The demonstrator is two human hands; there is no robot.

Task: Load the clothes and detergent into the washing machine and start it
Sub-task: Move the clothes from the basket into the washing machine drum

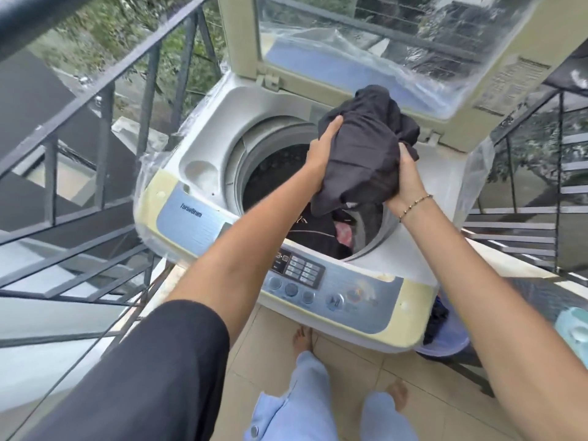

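A top-loading washing machine (203, 173) stands in front of me with its lid (366, 43) raised upright. Both hands hold a bundled black garment (366, 148) just above the drum opening. My left hand (321, 151) grips its left side and my right hand (407, 179) grips its lower right side. Inside the drum (270, 173) lie dark clothes (315, 230) with a pink piece (343, 233) near the front. The control panel (318, 281) with buttons runs along the machine's near edge.
A purple basin (451, 342) holding dark clothes sits on the floor right of the machine. A pale teal object (572, 332) shows at the right edge. Black metal railings (105, 100) run on the left and right. My bare feet stand on beige tiles (366, 367).
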